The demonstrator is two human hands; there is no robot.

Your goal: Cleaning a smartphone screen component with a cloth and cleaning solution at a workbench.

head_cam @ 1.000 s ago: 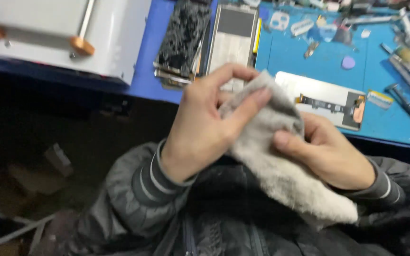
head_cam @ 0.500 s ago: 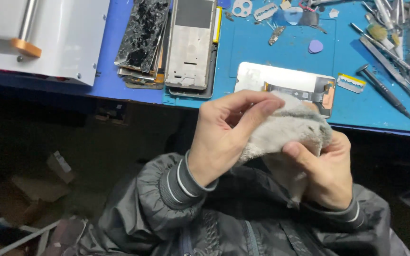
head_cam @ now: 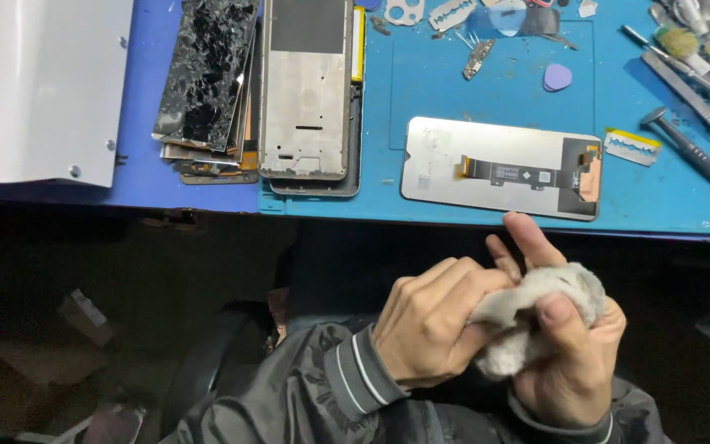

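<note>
Below the front edge of the bench, over your lap, both of your hands are closed on one grey-white fluffy cloth. Your left hand is curled into a loose fist, its fingertips pinching the cloth's near end; your right hand wraps the bunched wad from beneath and the far side, thumb pressed on top, index and middle fingers sticking up past it. The cloth is crumpled between the two palms, a tuft hanging down between them; whether anything is wrapped inside it cannot be told. Dark jacket sleeves with striped cuffs cover both wrists. Just beyond your raised fingers, on the blue work mat, lies a phone display panel, back side up, silver, with a dark flex cable running across it to an orange patch at its right end. Left of it sits a bare phone mid-frame on top of another frame, and left again a stack of cracked screens, the top one black and shattered. A white machine housing fills the far left. Right of the panel lie a razor blade with a yellow edge and a dark screwdriver. Farther up the mat sit a purple pick and a small flex part.
</note>
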